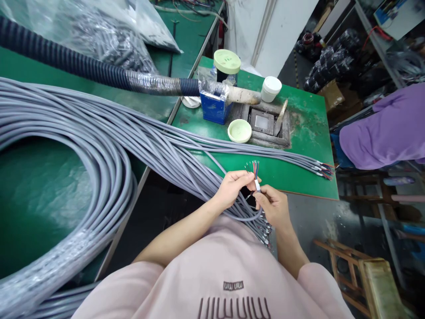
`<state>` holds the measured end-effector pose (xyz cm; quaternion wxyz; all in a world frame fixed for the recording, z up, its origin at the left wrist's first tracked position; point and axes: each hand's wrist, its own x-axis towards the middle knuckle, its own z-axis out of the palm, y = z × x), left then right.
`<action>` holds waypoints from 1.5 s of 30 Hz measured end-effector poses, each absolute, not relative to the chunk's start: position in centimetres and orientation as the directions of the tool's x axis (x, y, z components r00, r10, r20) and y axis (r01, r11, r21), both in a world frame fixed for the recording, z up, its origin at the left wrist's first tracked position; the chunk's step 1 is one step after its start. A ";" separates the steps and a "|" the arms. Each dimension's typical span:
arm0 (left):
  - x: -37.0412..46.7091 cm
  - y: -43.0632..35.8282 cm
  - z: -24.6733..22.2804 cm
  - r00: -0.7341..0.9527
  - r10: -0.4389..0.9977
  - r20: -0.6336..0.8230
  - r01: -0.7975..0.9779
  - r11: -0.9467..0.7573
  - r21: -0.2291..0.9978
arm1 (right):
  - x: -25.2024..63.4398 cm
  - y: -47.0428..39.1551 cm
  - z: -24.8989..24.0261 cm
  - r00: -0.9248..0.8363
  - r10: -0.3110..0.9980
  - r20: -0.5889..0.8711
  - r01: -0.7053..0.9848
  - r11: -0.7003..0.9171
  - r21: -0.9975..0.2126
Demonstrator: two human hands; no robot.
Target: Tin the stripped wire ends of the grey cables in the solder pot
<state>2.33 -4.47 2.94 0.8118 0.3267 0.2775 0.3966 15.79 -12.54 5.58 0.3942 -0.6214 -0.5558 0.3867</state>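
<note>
Close in front of my body, my left hand (235,186) pinches the thin coloured wires (255,170) that fan out of a grey cable's end. My right hand (272,204) grips the same cable just below its white sleeve (257,185). The wire tips point away from me. A large bundle of grey cables (159,146) runs from the coil at the left to under my hands. Other cable ends (265,235) hang by my lap. A separate row of cables (265,152) lies across the green table, its stripped ends (327,170) near the right edge.
A solder pot (262,122) with a flat tool (281,116) sits in the green table (308,119). Around it are a ribbed hose (99,71), a blue box (214,107), a shallow cup (239,130) and a white tub (271,88). A person in purple (381,126) is at right.
</note>
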 end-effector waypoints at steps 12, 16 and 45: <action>3.1 -4.5 2.4 0.626 0.728 -0.279 -0.522 0.658 0.544 | 15.5 -12.2 5.5 0.101 0.992 -0.080 0.390 -0.114 -0.914; 2.9 -4.7 2.7 0.320 0.918 -0.235 -0.556 0.383 0.738 | 15.6 -12.0 5.5 0.127 0.988 -0.087 0.401 -0.131 -0.907; 1.6 -5.3 3.9 0.153 0.958 0.243 -0.199 -0.212 0.957 | 14.5 -7.5 7.1 0.106 0.980 -0.171 -0.101 -0.160 -0.982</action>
